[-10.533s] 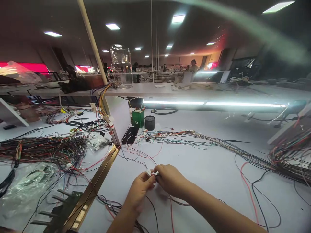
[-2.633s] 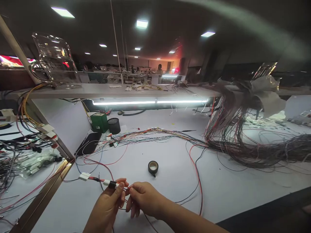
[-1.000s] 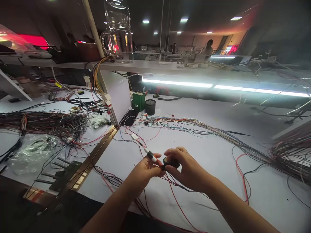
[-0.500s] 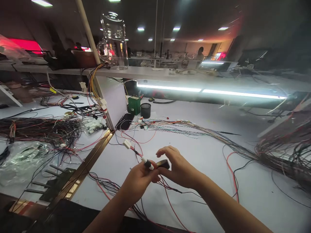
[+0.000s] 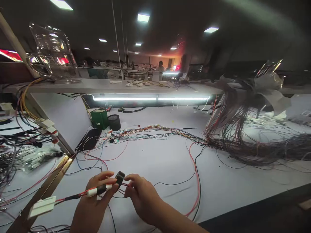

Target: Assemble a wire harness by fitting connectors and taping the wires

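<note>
Low in the head view, my left hand [image 5: 91, 202] is closed, with a roll of black tape [image 5: 120, 178] between its fingers and thumb. Across the same hand lies a white connector sleeve [image 5: 92, 192] with a black band round it; red and dark wires run from it to a flat white plug [image 5: 43, 206] at the left. My right hand [image 5: 143, 197] pinches thin dark-red wires [image 5: 125, 184] just right of the tape roll. Its fingertips partly hide these wires.
A long wire bundle [image 5: 155, 129] crosses the white table and joins a thick heap of wires [image 5: 262, 149] at the right. A green box [image 5: 99, 119], a black mesh cup [image 5: 114, 123] and a black phone-like slab [image 5: 89, 139] stand or lie by the partition. A glass jug [image 5: 57, 56] is on the shelf.
The view has swung right. The tape roll, earlier by my right hand, is now in my left fingers, and my right hand has closed on the wires. The white plug has swung to the left.
</note>
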Demonstrator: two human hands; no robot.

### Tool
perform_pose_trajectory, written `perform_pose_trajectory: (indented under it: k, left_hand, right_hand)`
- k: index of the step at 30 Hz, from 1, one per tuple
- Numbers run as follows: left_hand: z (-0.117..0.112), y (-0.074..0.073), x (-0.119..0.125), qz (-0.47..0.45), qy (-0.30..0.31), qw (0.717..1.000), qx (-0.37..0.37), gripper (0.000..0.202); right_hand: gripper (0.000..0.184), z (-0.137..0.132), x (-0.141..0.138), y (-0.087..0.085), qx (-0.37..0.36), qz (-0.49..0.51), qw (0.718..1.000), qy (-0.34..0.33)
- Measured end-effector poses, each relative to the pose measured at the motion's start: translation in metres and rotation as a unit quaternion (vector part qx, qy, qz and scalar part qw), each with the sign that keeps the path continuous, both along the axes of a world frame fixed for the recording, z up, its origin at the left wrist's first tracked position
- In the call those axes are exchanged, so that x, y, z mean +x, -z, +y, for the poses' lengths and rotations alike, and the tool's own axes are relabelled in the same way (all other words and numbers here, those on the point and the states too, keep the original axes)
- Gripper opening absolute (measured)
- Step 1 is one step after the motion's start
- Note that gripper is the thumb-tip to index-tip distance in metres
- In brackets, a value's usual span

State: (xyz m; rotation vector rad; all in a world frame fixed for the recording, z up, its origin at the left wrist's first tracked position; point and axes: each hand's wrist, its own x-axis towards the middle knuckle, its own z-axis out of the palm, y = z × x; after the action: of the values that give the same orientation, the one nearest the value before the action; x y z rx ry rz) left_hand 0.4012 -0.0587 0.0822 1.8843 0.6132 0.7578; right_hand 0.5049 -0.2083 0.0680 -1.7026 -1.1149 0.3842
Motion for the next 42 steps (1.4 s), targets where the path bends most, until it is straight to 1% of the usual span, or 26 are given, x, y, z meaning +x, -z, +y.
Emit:
perform_pose_trajectory:
  k: [3, 5, 6, 8, 9, 11, 13, 15, 18, 20, 22, 23, 25, 26, 27, 28, 30, 32, 33, 35, 36, 38, 39, 40, 41, 42]
  left_hand:
    - [0.002, 0.001, -0.002, -0.022, 0.060, 0.992, -0.113, 0.026]
    - [0.001, 0.001, -0.003, 0.007, 0.045, 0.981, -0.188, 0.034]
    - [0.000, 0.001, -0.003, 0.025, 0.032, 0.977, -0.209, 0.037]
    - [-0.003, 0.001, -0.002, 0.051, 0.013, 0.974, -0.223, 0.043]
    - [-0.005, 0.000, 0.000, 0.055, 0.005, 0.973, -0.225, 0.045]
    - [-0.011, -0.001, 0.005, 0.048, 0.002, 0.970, -0.239, 0.050]
    - [-0.021, -0.004, 0.009, 0.051, 0.014, 0.958, -0.283, 0.055]
    - [-0.031, -0.009, 0.013, 0.071, 0.018, 0.937, -0.340, 0.055]
    - [-0.037, -0.012, 0.015, 0.072, -0.003, 0.920, -0.385, 0.050]
    - [-0.034, -0.007, 0.014, 0.035, 0.001, 0.915, -0.402, 0.049]
    - [-0.031, 0.002, 0.012, 0.000, -0.003, 0.910, -0.415, 0.049]
    - [-0.030, 0.008, 0.010, -0.013, -0.013, 0.912, -0.410, 0.049]
    - [-0.031, 0.017, 0.009, -0.029, -0.040, 0.930, -0.363, 0.046]
    - [-0.032, 0.019, 0.009, -0.037, -0.044, 0.945, -0.323, 0.043]
    - [-0.033, 0.020, 0.009, -0.050, -0.038, 0.959, -0.277, 0.039]
    - [-0.034, 0.019, 0.009, -0.063, -0.024, 0.971, -0.230, 0.036]
    - [-0.034, 0.011, 0.010, -0.076, 0.022, 0.985, -0.152, 0.030]
    - [-0.031, 0.001, 0.010, -0.039, 0.070, 0.992, -0.099, 0.028]
    - [-0.029, -0.004, 0.010, -0.005, 0.076, 0.994, -0.081, 0.028]
    - [-0.028, -0.010, 0.008, 0.062, 0.052, 0.995, -0.060, 0.031]
    - [-0.028, -0.011, 0.008, 0.084, 0.028, 0.995, -0.056, 0.033]
    - [-0.030, -0.010, 0.008, 0.096, -0.007, 0.993, -0.066, 0.036]
    - [-0.031, -0.009, 0.009, 0.096, -0.012, 0.992, -0.078, 0.037]
    - [-0.032, -0.007, 0.011, 0.093, -0.017, 0.991, -0.089, 0.038]
    - [-0.032, -0.006, 0.012, 0.092, -0.026, 0.990, -0.100, 0.040]
    - [-0.032, -0.004, 0.014, 0.092, -0.031, 0.989, -0.113, 0.042]
  right_hand:
    - [0.028, -0.007, 0.015, -0.006, -0.055, 0.029, 0.995, -0.077]
    - [0.024, -0.013, 0.023, -0.010, -0.097, 0.086, 0.984, -0.125]
    - [0.022, -0.015, 0.026, -0.012, -0.106, 0.100, 0.980, -0.133]
    - [0.024, -0.016, 0.026, -0.013, -0.103, 0.075, 0.986, -0.109]
    - [0.030, -0.015, 0.024, -0.013, -0.094, 0.036, 0.992, -0.082]
    - [0.053, -0.009, 0.014, -0.009, -0.070, -0.049, 0.996, -0.025]
    - [0.069, 0.001, -0.001, -0.001, -0.035, -0.091, 0.995, 0.006]
    - [0.066, 0.010, -0.013, 0.009, 0.007, -0.095, 0.995, 0.019]
    - [0.047, 0.013, -0.020, 0.020, 0.042, -0.084, 0.994, 0.059]
    - [0.042, 0.008, -0.015, 0.021, 0.073, -0.027, 0.994, 0.076]
    - [0.034, 0.001, -0.005, 0.018, 0.094, 0.115, 0.987, 0.061]
    - [0.030, -0.002, 0.000, 0.015, 0.082, 0.209, 0.974, 0.044]
    - [0.025, -0.005, 0.013, 0.012, 0.019, 0.382, 0.924, 0.017]
    - [0.023, -0.005, 0.019, 0.010, -0.017, 0.439, 0.898, 0.012]
    - [0.023, -0.004, 0.024, 0.009, -0.043, 0.467, 0.883, 0.012]
    - [0.024, -0.003, 0.028, 0.008, -0.058, 0.472, 0.880, 0.011]
    - [0.032, -0.001, 0.033, 0.006, -0.079, 0.445, 0.892, -0.006]
    - [0.040, 0.000, 0.033, 0.005, -0.090, 0.412, 0.905, -0.046]
    - [0.039, 0.000, 0.031, 0.006, -0.083, 0.399, 0.911, -0.061]
    - [0.033, -0.003, 0.026, 0.008, -0.025, 0.352, 0.934, -0.057]
    - [0.033, -0.005, 0.024, 0.009, 0.018, 0.301, 0.953, -0.044]
    - [0.041, -0.009, 0.019, 0.011, 0.082, 0.126, 0.988, -0.029]
    - [0.046, -0.011, 0.017, 0.012, 0.091, 0.022, 0.995, -0.032]
    - [0.046, -0.013, 0.016, 0.012, 0.084, -0.070, 0.993, -0.038]
    - [0.042, -0.014, 0.015, 0.012, 0.067, -0.135, 0.988, -0.042]
    - [0.034, -0.015, 0.014, 0.011, 0.051, -0.169, 0.983, -0.041]
